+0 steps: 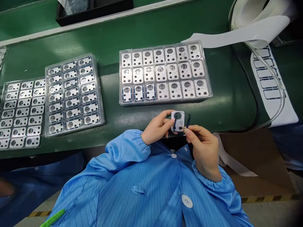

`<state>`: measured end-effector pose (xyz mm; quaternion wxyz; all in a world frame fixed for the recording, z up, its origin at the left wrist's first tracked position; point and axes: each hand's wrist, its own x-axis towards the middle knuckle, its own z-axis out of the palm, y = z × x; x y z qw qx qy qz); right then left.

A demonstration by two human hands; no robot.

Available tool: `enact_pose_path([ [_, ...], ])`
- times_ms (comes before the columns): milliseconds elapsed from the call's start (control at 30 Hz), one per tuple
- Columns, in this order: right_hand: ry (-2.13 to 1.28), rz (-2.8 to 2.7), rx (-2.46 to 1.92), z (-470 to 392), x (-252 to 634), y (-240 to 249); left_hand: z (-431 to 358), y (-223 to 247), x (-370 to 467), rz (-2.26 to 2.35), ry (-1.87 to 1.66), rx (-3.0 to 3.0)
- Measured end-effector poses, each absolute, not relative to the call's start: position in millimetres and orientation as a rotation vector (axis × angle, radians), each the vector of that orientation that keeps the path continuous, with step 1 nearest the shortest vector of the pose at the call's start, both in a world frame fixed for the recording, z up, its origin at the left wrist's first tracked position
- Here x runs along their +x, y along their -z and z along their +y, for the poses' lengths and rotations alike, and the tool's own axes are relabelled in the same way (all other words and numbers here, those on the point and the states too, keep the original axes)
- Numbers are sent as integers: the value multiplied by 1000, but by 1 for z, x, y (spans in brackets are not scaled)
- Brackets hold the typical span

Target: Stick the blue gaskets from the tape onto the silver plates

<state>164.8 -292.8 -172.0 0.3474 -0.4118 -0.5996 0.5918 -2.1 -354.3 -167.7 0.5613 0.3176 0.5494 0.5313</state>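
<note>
My left hand (159,126) is closed on the edge of a small silver metal plate (181,121) with rounded corners, one large round recess and smaller dark holes. My right hand (205,145) pinches a thin dark-blue frame-shaped adhesive gasket (188,119) at the plate's right side. The gasket partly overlaps the plate; whether it sticks to it I cannot tell. Just beyond my hands lies a clear plastic tray (165,101) with rows of similar plates. Several at its front left have blue edging.
Two more trays of plates, one (101,104) nearer and one (43,126) farther, lie at left. At right are a white liner strip (272,85) with blue gaskets, a roll (251,15) and a dark cable (251,85). A black bin (99,12) stands behind; another person's sleeve (47,170) shows at lower left.
</note>
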Motion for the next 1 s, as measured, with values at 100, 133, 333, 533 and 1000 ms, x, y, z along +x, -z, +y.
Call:
enact_pose_path([
  [100,-1567,-1513,-1020,-292,166,172,-354,170,-1,1311,-1256,762],
  [133,-1582,-1512,-1003,-292,166,173,-354,171,-1,1311,-1255,764],
  [333,-1473,-1675,-1033,-294,165,173,-355,171,-2,1299,-1234,768],
  [533,-1349,-1785,-1053,-295,165,171,-353,165,-1,1286,-1243,750],
  [1000,-1301,-1820,-1064,-296,164,171,-355,163,-1,1288,-1247,711],
])
